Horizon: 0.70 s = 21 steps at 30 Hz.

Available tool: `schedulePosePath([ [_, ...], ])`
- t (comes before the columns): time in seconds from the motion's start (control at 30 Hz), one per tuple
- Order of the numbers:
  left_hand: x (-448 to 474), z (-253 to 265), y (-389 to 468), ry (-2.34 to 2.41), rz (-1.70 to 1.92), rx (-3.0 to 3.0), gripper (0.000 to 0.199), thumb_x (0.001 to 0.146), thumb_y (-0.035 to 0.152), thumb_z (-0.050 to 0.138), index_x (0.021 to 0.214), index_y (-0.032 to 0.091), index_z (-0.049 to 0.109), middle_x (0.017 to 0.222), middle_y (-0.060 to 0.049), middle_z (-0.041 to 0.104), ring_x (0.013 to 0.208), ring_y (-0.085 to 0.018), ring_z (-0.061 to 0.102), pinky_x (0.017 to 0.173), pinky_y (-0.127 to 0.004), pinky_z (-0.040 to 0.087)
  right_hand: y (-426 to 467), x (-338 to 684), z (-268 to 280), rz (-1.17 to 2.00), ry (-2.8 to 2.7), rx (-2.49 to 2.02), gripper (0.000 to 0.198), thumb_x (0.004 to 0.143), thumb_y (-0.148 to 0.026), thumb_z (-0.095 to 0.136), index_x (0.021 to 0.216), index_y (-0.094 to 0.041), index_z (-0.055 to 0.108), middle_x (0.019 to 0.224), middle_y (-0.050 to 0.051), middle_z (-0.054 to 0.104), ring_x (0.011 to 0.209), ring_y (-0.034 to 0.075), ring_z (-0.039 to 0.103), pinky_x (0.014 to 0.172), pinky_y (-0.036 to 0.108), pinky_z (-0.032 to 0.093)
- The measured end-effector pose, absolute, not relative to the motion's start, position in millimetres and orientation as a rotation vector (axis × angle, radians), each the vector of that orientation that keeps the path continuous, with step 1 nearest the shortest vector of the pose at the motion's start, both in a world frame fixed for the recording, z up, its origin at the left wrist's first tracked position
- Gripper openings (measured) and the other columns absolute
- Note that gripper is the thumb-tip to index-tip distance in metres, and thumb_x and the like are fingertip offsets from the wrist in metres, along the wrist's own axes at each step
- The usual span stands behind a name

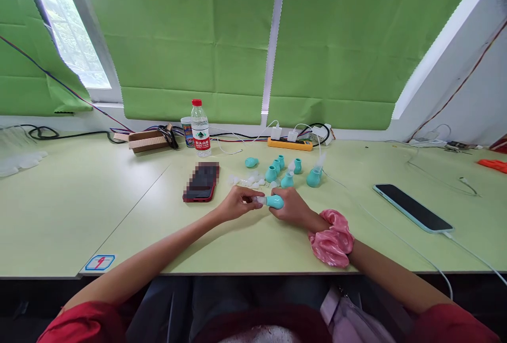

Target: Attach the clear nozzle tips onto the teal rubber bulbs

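Between my hands, above the table's near half, lies a teal squeeze bulb (274,201) on its side. My right hand (291,206) is closed around the bulb's body. With a pinch, my left hand (238,203) grips a clear plastic tip (260,200) at the bulb's neck; whether it is fully seated I cannot tell. Just beyond my hands stand several teal bulbs (271,174), mostly upright with open necks. Another teal bulb (251,162) lies on its side. Small translucent plastic pieces (249,179) are scattered to the left of them. A clear tip (320,162) rises from the bulbs at the right.
A red-cased phone (201,182) lies left of my hands, a charging phone (412,208) to the right. Behind stand a water bottle (200,129), a can (187,132), an open cardboard box (148,141) and an orange power strip (290,144). A white cable (396,235) crosses the table's right side.
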<state>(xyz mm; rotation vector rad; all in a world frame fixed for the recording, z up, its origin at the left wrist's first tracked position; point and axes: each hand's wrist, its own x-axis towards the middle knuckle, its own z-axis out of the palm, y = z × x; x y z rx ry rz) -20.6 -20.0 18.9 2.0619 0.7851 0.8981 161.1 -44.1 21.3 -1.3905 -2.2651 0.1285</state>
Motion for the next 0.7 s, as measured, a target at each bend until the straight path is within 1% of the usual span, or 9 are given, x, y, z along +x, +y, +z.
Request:
schedulePosePath([
  [0.1,-18,21,-27,0.810,0.985,2.156,0.030,0.067,0.028,0.058,0.089,0.009,0.064,0.059,-0.003,0.057,0.052,-0.007,0.042,0.048,-0.019,0.037,-40,161,21,0.409,-2.201,-1.298,0.004,0.058,-0.019,0.049,0.059,-0.017,0.046,0.054,-0.003,0.045,0.051,0.009,0.040,0.048,0.020,0.029],
  [0.23,-18,24,-32,0.783,1.047,2.266,0.027,0.069,0.028,0.056,0.089,0.011,0.064,0.061,-0.003,0.060,0.051,-0.008,0.046,0.048,-0.019,0.038,-35,163,22,0.774,-2.157,-1.258,0.009,0.053,-0.018,0.052,0.053,-0.016,0.043,0.051,-0.005,0.037,0.048,0.006,0.035,0.044,0.018,0.027],
  [0.33,-20,23,-33,0.755,1.042,2.325,0.028,0.070,0.029,0.055,0.090,0.012,0.063,0.064,-0.004,0.062,0.053,-0.010,0.050,0.051,-0.020,0.041,-33,165,24,1.136,-2.134,-1.289,0.010,0.054,-0.020,0.052,0.056,-0.016,0.043,0.046,-0.007,0.035,0.041,0.005,0.031,0.038,0.018,0.023],
  [0.4,-20,24,-33,0.740,1.030,2.352,0.029,0.070,0.030,0.055,0.091,0.012,0.063,0.066,-0.005,0.063,0.053,-0.010,0.051,0.052,-0.020,0.041,-33,168,25,1.321,-2.108,-1.305,0.011,0.056,-0.024,0.051,0.056,-0.016,0.043,0.043,-0.008,0.035,0.037,0.004,0.029,0.035,0.018,0.021],
  [0.5,-21,25,-33,0.693,0.991,2.384,0.030,0.072,0.031,0.054,0.093,0.012,0.062,0.068,-0.006,0.064,0.054,-0.011,0.052,0.053,-0.021,0.041,-34,171,25,1.422,-2.077,-1.323,0.016,0.058,-0.027,0.052,0.052,-0.016,0.042,0.040,-0.007,0.035,0.035,0.004,0.028,0.035,0.018,0.021],
  [0.6,-22,26,-35,0.635,0.928,2.437,0.029,0.074,0.031,0.051,0.095,0.015,0.061,0.069,-0.006,0.063,0.056,-0.011,0.052,0.054,-0.020,0.040,-34,175,26,1.430,-2.076,-1.344,0.019,0.057,-0.027,0.055,0.050,-0.017,0.041,0.039,-0.007,0.036,0.035,0.004,0.030,0.034,0.018,0.022],
  [0.7,-22,27,-37,0.593,0.888,2.511,0.029,0.076,0.031,0.049,0.097,0.015,0.060,0.067,-0.005,0.061,0.055,-0.010,0.050,0.053,-0.020,0.039,-35,175,27,1.448,-2.086,-1.332,0.018,0.057,-0.026,0.056,0.051,-0.017,0.042,0.039,-0.007,0.037,0.035,0.005,0.031,0.034,0.018,0.023],
])
